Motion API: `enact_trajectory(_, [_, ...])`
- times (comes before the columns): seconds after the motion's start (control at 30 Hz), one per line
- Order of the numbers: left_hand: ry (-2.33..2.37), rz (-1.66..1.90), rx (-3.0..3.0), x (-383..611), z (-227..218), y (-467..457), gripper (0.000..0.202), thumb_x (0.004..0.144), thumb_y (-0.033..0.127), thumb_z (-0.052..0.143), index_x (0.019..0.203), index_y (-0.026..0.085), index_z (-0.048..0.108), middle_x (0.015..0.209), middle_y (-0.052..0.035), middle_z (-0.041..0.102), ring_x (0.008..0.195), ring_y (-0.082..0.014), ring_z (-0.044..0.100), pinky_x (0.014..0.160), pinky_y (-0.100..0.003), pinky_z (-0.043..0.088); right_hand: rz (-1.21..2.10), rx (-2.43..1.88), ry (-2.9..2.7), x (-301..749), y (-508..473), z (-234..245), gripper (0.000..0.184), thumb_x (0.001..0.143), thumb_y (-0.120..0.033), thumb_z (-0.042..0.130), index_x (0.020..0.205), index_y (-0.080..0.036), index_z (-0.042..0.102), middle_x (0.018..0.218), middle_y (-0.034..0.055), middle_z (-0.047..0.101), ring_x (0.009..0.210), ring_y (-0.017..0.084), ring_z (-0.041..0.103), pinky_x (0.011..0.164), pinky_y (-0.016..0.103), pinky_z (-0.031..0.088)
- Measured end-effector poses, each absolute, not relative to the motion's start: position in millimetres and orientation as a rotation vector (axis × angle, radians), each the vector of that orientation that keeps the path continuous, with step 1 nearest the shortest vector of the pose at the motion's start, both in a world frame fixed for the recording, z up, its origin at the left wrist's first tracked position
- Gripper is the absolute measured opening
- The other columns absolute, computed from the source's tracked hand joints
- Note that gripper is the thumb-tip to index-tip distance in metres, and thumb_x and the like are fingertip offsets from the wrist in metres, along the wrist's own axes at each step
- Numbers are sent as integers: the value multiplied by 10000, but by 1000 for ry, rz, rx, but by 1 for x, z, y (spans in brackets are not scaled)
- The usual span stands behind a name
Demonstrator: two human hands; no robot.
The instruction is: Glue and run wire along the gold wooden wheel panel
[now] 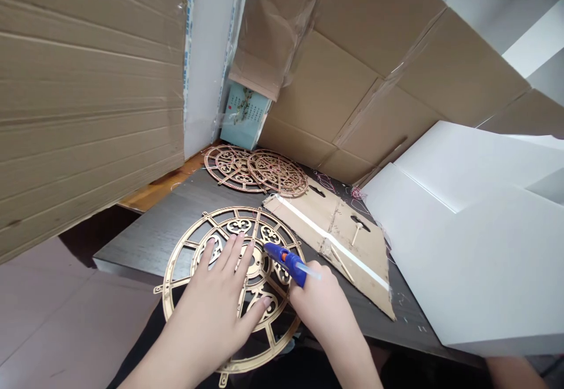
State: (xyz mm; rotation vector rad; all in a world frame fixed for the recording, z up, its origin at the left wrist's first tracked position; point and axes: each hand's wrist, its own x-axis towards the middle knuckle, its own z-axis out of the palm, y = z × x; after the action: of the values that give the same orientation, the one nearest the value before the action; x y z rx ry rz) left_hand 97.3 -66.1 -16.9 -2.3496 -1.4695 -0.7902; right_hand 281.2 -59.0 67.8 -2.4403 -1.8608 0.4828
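Tall sheets of corrugated brown cardboard point(88, 83) walled in the far side of the scene, and there sat a dark wood-grain table point(145, 242) above a pale pink tiled floor point(53, 312)! Now to the grips. The left hand point(211, 301) was spread wide, fingers fanned and pressed flat on a large gold-toned laser-cut wooden wheel point(238, 215), which lay flat on the near part of the table. The right hand point(319, 304) was closed firmly around a blue hot glue gun point(286, 262) with an orange trigger and a translucent glue stick point(309, 271) poking out of the back. Its nose sat right over the wheel's right side, though whether it touched, you couldn't quite tell.

Further along, two more fretwork wooden wheels point(229, 168) lay at the back of the table, overlapping each other, so that made three wheels in all. Beside the big one sat a flat cardboard panel point(308, 215) with one long white strip point(335, 242) across it, two dark keyhole-shaped slots point(360, 223), and two thin wooden sticks point(341, 264) lying on it. Behind the wheels stood a pale teal box point(244, 116), and a large white board point(462, 254) blocked the right side!
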Motion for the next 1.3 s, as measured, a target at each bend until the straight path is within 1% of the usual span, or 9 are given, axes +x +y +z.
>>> enact_trajectory(0.1, [-1492, -773, -2361, 99, -18, -66, 837, 959, 632, 475, 1512, 4, 480, 1574, -234, 411, 1463, -402, 424, 1211, -615, 169, 485, -2414, -1885, 280, -56, 66, 99, 877, -212, 514, 908, -172, 598, 1007, 139, 677, 930, 266, 646, 739, 307, 369])
enact_trajectory(0.2, [-1532, -753, -2386, 101, -17, -67, 871, 957, 633, 455, 1501, -47, 465, 1574, -256, 385, 1466, -419, 412, 1201, -643, 215, 477, -2430, -1887, 285, -62, 66, 124, 891, -206, 494, 904, -166, 611, 992, 146, 675, 935, 271, 641, 753, 313, 364])
enact_trajectory(0.3, [-1549, -750, -2409, 101, -16, -68, 863, 964, 624, 446, 1515, -40, 449, 1584, -248, 372, 1476, -415, 398, 1199, -649, 241, 441, -2468, -1873, 289, -68, 66, 141, 901, -220, 492, 899, -164, 621, 973, 151, 672, 917, 279, 635, 744, 320, 352])
enact_trajectory(0.43, [-1543, -763, -2400, 100, -18, -67, 863, 964, 618, 457, 1524, -38, 437, 1588, -251, 372, 1479, -413, 394, 1222, -642, 199, 425, -2431, -1902, 281, -62, 66, 112, 878, -208, 522, 885, -167, 626, 969, 145, 678, 896, 254, 636, 708, 300, 340])
enact_trajectory(0.53, [-1510, -775, -2393, 99, -20, -67, 857, 968, 619, 462, 1508, -46, 457, 1575, -260, 396, 1470, -417, 406, 1236, -633, 168, 433, -2388, -1919, 276, -54, 65, 100, 874, -215, 527, 879, -172, 617, 980, 144, 682, 910, 261, 638, 705, 299, 344])
enact_trajectory(0.8, [-1520, -789, -2383, 99, -20, -68, 863, 967, 624, 472, 1540, -20, 423, 1598, -238, 377, 1487, -396, 387, 1255, -609, 140, 420, -2424, -1888, 293, -64, 61, 122, 895, -197, 491, 890, -154, 605, 994, 163, 683, 963, 293, 657, 763, 325, 391])
enact_trajectory(0.97, [-1508, -760, -2385, 98, -21, -67, 865, 973, 635, 447, 1520, -35, 444, 1590, -245, 370, 1473, -411, 404, 1231, -642, 186, 433, -2371, -1922, 279, -53, 60, 143, 883, -226, 527, 925, -153, 642, 995, 158, 697, 955, 295, 675, 745, 323, 398])
enact_trajectory(1.1, [-1503, -741, -2388, 97, -20, -66, 865, 971, 644, 445, 1512, -30, 460, 1587, -237, 370, 1471, -404, 409, 1234, -628, 197, 456, -2356, -1933, 280, -48, 60, 203, 903, -237, 515, 1011, -140, 657, 1033, 160, 698, 999, 292, 682, 798, 324, 433])
enact_trajectory(1.3, [-1568, -707, -2425, 99, -17, -67, 865, 971, 646, 423, 1544, -2, 424, 1614, -205, 323, 1501, -381, 366, 1236, -625, 221, 440, -2440, -1899, 292, -58, 64, 177, 918, -207, 485, 965, -122, 633, 1033, 181, 684, 1005, 310, 673, 831, 347, 450])
